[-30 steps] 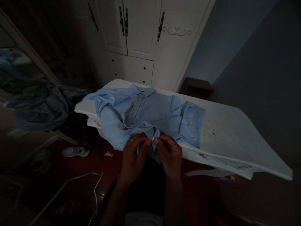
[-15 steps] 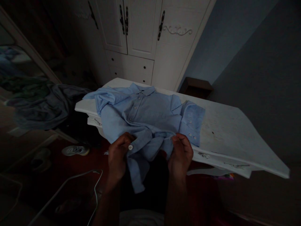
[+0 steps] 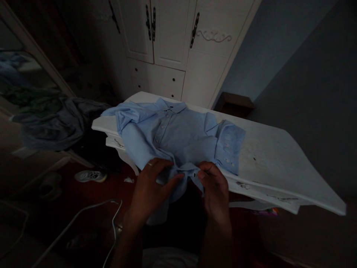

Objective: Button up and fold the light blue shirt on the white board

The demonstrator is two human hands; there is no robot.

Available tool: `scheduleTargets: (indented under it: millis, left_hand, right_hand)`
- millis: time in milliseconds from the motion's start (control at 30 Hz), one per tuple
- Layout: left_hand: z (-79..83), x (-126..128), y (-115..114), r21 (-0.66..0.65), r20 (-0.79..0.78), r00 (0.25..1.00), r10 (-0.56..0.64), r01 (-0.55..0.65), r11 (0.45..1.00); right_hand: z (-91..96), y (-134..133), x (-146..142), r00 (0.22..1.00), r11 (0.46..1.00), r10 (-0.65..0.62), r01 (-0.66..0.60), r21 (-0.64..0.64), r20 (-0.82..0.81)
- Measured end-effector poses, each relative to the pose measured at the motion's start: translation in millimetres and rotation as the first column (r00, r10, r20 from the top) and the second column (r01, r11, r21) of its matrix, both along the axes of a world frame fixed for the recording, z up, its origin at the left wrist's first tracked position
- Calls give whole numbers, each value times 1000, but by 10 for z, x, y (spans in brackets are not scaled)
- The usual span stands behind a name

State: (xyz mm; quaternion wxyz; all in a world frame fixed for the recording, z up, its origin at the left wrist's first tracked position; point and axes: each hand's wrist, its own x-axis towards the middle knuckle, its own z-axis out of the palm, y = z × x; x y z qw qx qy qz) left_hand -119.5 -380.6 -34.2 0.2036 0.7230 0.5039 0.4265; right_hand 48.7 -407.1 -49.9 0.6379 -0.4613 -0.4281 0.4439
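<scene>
A light blue button-up shirt lies front up, collar away from me, its lower front hanging over the near table edge. My right hand pinches the front edge near the hem between thumb and fingers, with a small round button showing beside the thumb. My left hand, with a ring on one finger, has the cloth between its thumb and curled fingers, just left of the right hand. A sleeve cuff with two buttons rests flat on the right.
The white table has a drawer front below its near edge. Dark clothes are heaped at left. A shoe and a bent white wire are low at left. A white wardrobe stands behind.
My left hand has moved right, toward the right hand, and shifted its hold. The button formerly beside the left hand no longer shows there; a button now shows beside the right thumb.
</scene>
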Motion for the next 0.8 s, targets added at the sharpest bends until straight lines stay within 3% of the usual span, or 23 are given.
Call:
scheduleTargets:
  millis: [233, 333, 433, 533, 633, 700, 800]
  left_hand:
    - [-170, 46, 110, 117, -101, 994, -39, 51, 992]
    - [-180, 49, 124, 201, -144, 988, -50, 78, 976]
    - [-174, 64, 131, 251, -184, 982, -49, 95, 963]
    - [-165, 70, 133, 278, -204, 978, -44, 101, 955]
    - [-160, 50, 132, 349, -211, 977, -24, 98, 932]
    - [-158, 31, 131, 412, -221, 975, -21, 112, 904]
    - [-162, 18, 133, 460, -229, 973, -35, 140, 877]
  right_hand:
    - [79, -20, 123, 947, 993, 114, -113, -20, 301]
    - [104, -37, 202, 897, 1000, 10, -5, -12, 441]
    - [153, -88, 198, 834, 984, -168, 111, 139, 525]
    - [203, -107, 105, 812, 960, -172, 11, 280, 558]
    - [200, -35, -3, 747, 947, -96, -134, 290, 658]
    - [165, 40, -47, 729, 953, -81, -143, 268, 679]
    - [108, 120, -65, 763, 965, -79, -103, 242, 641]
